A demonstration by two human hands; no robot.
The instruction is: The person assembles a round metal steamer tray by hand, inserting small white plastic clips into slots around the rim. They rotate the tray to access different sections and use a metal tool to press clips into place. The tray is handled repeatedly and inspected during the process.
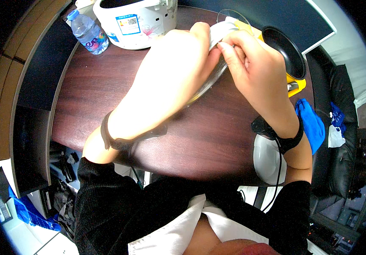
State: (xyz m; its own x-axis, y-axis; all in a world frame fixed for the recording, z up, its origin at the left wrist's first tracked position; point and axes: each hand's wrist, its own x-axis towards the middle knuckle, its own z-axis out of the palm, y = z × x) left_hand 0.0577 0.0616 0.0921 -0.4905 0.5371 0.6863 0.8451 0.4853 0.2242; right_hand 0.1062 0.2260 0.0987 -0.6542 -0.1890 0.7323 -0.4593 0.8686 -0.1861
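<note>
Over brown tabletop (217, 144), right hand (257, 59) angled inward, pinching at clear curved object (216, 78); left hand (172, 57) curled, hold unclear.

And here the left hand (170, 63) blocks most of a clear, curved piece (217, 77), only its rim peeking out! At the right hand (259, 61), fingertips crowd so tightly there's no telling what grips what. Up top, the white appliance (163, 27) is sliced off by the edge; the black pan (291, 53) slips partly behind that right hand, and the forearm covers part of the blue cloth (311, 123)!
</note>
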